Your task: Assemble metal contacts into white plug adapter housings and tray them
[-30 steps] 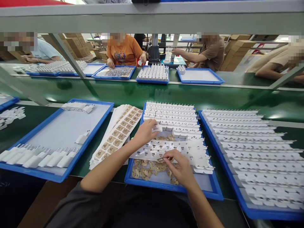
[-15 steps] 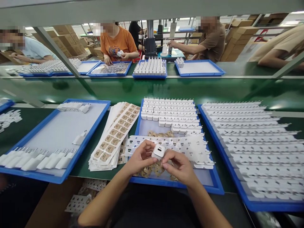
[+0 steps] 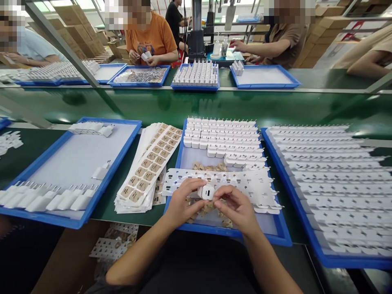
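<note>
Fingers of the left hand (image 3: 181, 205) grip a white slotted housing (image 3: 206, 192) over a perforated sheet (image 3: 233, 178) across a blue tray (image 3: 277, 239); the right hand's (image 3: 237, 209) bunch beside the housing, whether pinching anything I cannot tell.

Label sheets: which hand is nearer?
Left. The left hand is just to the right of the label sheets, holding a white block; the right hand is farther right, on the block's other side.
</note>
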Demonstrator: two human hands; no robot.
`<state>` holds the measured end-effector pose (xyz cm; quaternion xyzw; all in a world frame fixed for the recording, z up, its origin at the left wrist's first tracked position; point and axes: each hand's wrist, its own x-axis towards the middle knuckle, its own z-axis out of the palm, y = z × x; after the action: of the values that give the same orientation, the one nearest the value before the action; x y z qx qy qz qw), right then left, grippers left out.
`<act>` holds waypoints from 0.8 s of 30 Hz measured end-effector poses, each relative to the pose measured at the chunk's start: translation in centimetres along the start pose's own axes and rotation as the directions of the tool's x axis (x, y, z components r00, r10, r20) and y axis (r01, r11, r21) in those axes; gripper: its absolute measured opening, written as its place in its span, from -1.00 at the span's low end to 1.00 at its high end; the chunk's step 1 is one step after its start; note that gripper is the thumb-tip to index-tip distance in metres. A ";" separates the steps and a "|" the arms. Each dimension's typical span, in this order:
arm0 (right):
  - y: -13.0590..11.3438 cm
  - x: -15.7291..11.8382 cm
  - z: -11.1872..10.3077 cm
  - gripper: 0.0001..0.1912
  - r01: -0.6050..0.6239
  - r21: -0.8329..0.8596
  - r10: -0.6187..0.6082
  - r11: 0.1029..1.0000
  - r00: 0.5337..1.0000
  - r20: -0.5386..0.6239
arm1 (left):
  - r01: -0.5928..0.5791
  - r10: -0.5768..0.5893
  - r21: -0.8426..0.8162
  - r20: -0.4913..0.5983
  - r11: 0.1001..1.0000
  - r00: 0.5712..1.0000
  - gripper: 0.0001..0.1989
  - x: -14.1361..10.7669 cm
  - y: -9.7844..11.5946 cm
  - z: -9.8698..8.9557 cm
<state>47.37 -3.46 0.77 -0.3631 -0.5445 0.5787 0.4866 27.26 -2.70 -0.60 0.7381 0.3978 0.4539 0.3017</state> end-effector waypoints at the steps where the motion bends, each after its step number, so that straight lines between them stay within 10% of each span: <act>1: 0.0 0.0 0.3 -0.92 -0.017 0.010 0.017 1.000 0.999 -0.037 | -0.017 0.018 0.016 -0.035 1.000 0.999 -0.61 0.0 -0.1 0.1; 7: -0.1 0.5 2.0 -0.86 -0.092 0.071 0.108 0.993 0.960 -0.260 | -0.079 0.082 0.038 -0.089 0.996 0.993 -0.62 0.1 0.0 0.1; 24: -0.5 1.0 2.7 -0.87 -0.077 0.045 0.085 0.996 0.966 -0.244 | -0.063 0.069 0.048 -0.126 0.997 0.990 -0.56 0.0 -0.2 0.0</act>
<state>44.63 -3.24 1.80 -0.4454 -0.4543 0.5582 0.5326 27.24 -2.58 -0.72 0.7268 0.4015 0.5008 0.2442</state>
